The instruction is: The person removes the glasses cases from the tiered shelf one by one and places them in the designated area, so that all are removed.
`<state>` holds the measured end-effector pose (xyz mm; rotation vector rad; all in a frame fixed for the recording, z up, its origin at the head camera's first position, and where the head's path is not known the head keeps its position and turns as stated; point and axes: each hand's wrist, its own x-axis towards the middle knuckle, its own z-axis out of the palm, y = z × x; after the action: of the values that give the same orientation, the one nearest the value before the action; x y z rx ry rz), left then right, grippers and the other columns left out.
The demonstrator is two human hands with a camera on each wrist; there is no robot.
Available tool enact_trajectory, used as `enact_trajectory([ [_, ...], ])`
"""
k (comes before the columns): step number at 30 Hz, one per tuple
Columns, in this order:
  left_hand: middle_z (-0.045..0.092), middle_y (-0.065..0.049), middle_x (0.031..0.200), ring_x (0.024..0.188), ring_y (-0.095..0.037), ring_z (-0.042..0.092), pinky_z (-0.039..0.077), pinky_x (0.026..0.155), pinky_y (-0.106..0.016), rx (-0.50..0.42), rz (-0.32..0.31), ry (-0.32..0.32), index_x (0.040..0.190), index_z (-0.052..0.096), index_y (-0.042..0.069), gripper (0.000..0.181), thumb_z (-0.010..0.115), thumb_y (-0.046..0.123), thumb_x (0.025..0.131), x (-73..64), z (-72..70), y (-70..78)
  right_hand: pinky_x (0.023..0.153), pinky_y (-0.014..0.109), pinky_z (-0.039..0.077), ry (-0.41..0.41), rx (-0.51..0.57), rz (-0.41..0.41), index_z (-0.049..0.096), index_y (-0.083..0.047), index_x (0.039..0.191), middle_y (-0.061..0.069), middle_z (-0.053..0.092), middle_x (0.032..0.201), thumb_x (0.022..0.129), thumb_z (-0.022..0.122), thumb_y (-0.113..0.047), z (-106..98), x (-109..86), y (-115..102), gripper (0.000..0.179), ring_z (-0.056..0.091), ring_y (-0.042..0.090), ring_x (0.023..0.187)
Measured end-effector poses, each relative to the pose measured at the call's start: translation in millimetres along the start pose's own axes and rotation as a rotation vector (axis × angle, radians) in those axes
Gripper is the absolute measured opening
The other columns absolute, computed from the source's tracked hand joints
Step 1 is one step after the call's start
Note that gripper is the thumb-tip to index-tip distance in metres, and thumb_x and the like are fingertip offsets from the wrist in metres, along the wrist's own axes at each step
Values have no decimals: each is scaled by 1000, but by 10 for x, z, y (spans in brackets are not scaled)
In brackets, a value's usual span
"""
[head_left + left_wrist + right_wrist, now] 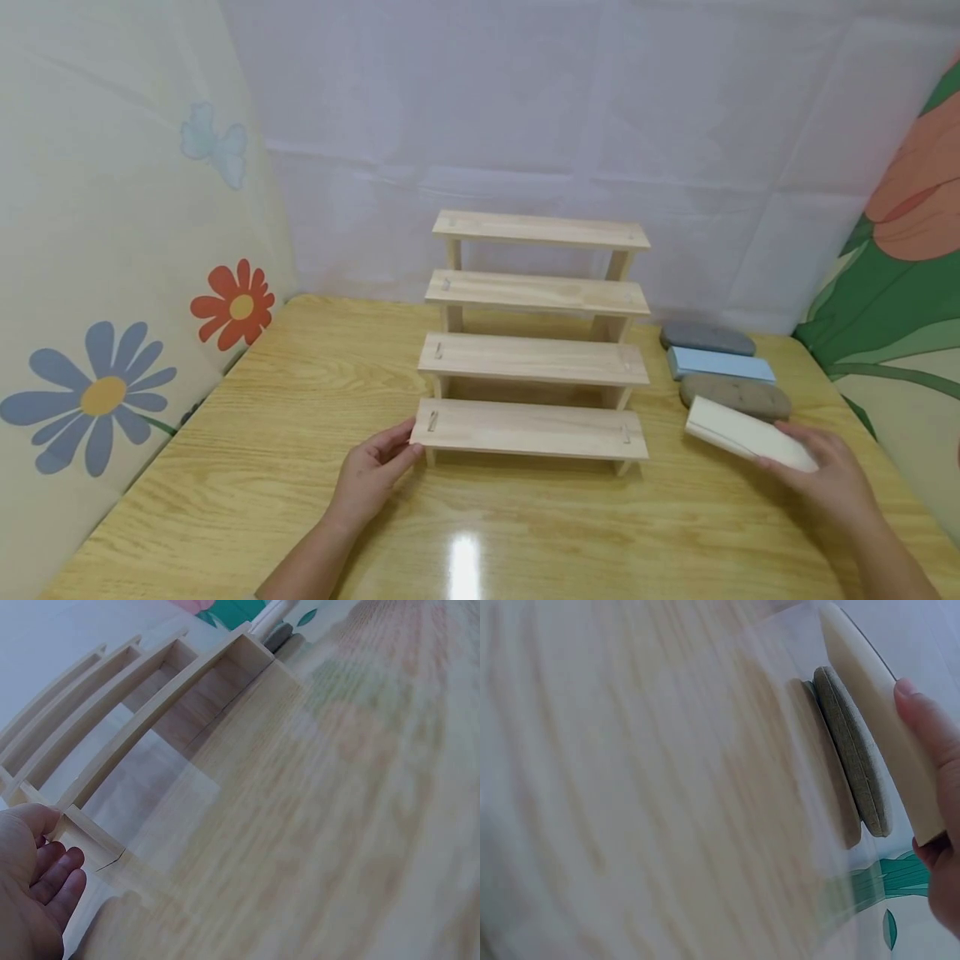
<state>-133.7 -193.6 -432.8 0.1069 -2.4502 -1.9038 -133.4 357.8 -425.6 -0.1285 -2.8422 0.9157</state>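
Note:
A four-step wooden display stand (525,429) stands on the table in the head view. My left hand (375,475) grips the left end of its lowest step; the left wrist view has the thumb (37,817) right at the step's corner. Over at the right, my right hand (825,471) holds a cream-white glasses case (750,435) by its near end, tilted. In the right wrist view the thumb lies along one face of that white case (885,727). Just behind it rests a brown-grey glasses case (735,396), partly covered by the white one.
Behind the brown-grey case lie a light blue case (722,364) and a dark grey glasses case (707,337), lined up beside the stand. A white cloth (525,100) hangs at the back of the wood-grain table (300,400). Flower-printed panels (105,396) flank both sides.

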Motion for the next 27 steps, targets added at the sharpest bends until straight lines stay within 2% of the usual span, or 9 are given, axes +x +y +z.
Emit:
enact_trajectory([
  [5, 61, -17, 135, 95, 4, 61, 52, 82, -11, 3, 1, 4, 132, 59, 0, 44, 69, 15, 92, 4, 4, 2, 84, 45, 31, 28, -1, -37, 53, 3, 134, 31, 45, 130, 84, 77, -33, 51, -18, 53, 67, 41, 46, 113],
  [7, 61, -17, 135, 96, 4, 61, 52, 82, -11, 3, 3, 2, 132, 59, 0, 44, 69, 15, 92, 4, 4, 2, 84, 44, 31, 28, 0, -39, 53, 3, 134, 31, 46, 129, 84, 77, -33, 63, -23, 69, 67, 41, 46, 113],
  [14, 61, -18, 134, 96, 3, 62, 52, 82, -11, -1, 13, -3, 132, 58, -1, 44, 68, 13, 92, 3, -1, -7, 91, 60, 31, -1, -7, -15, 50, 2, 138, 34, 44, 134, 85, 76, -38, 82, -14, 102, 71, 38, 50, 119],
  [27, 60, -17, 135, 96, 3, 61, 52, 82, -11, -2, 6, -3, 133, 58, 0, 45, 69, 16, 92, 9, -11, -18, 93, 65, 31, -37, -35, -22, 48, 3, 139, 38, 41, 136, 86, 74, -40, 84, 25, 163, 73, 36, 54, 122],
])
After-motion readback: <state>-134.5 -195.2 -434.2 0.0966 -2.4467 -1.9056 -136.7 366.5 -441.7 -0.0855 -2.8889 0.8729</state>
